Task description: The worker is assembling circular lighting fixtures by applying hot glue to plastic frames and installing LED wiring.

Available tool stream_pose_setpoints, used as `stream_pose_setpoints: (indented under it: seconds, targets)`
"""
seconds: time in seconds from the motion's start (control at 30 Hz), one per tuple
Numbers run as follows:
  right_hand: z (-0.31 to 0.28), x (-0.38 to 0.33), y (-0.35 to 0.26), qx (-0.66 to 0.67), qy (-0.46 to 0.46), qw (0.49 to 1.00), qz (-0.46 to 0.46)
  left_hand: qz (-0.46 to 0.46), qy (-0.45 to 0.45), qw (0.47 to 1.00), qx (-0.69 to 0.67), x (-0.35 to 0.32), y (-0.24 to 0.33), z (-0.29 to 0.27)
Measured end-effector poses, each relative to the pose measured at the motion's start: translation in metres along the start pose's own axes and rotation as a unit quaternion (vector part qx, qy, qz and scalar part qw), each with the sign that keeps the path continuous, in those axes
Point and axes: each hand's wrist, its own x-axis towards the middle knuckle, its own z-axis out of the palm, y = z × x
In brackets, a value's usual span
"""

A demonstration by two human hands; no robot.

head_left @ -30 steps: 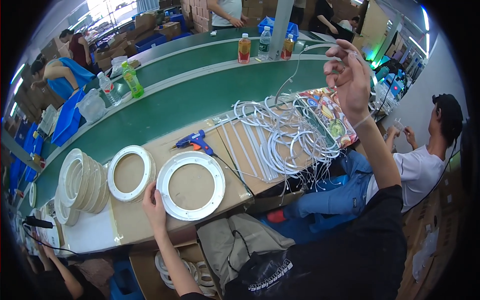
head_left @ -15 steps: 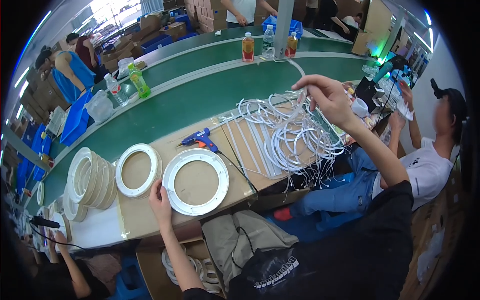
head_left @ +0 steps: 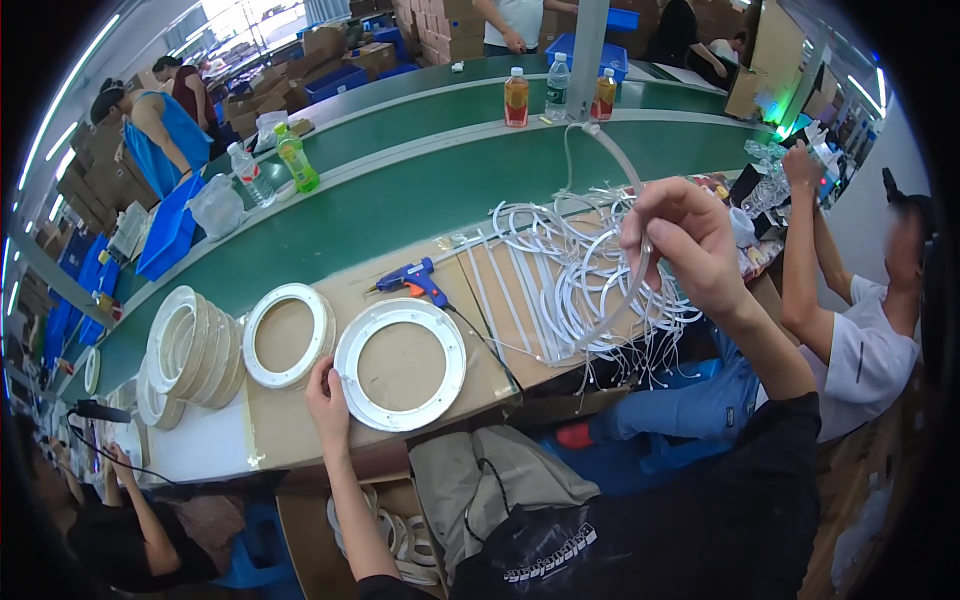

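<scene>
My right hand is raised at the right, pinching a curved translucent white flexible strip between thumb and fingers. One end of the strip arcs up toward the far post; its lower part hangs over the heap of similar strips with thin wire ends. My left hand grips the left rim of a white ring frame lying flat on the cardboard. Beyond that ring lies a blue glue gun, its cord running right. Another white ring sits to the left, beside stacked rings.
A green conveyor curves behind the cardboard-covered table. Bottles stand on its ledge beside a metal post. Below the table edge, a carton holds more rings. Co-workers sit close on the right and lower left.
My right hand has moved right and nearer with the strip, whose upper end has lifted off the heap into a clear arc. My left hand stays on the ring. The view has shifted slightly.
</scene>
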Motion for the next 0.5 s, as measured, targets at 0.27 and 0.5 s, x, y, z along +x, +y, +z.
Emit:
stream_pose_setpoints:
  seconds: [0.27, 0.5]
  targets:
    - [0.042, -0.001, 0.014, 0.089, -0.080, 0.993, 0.004, 0.083, 0.051, 0.994, 0.058, -0.020, 0.072, -0.017]
    - [0.114, 0.009, 0.044, -0.040, -0.120, 0.983, -0.130, 0.243, -0.200, 0.943, 0.106, -0.061, 0.271, 0.014]
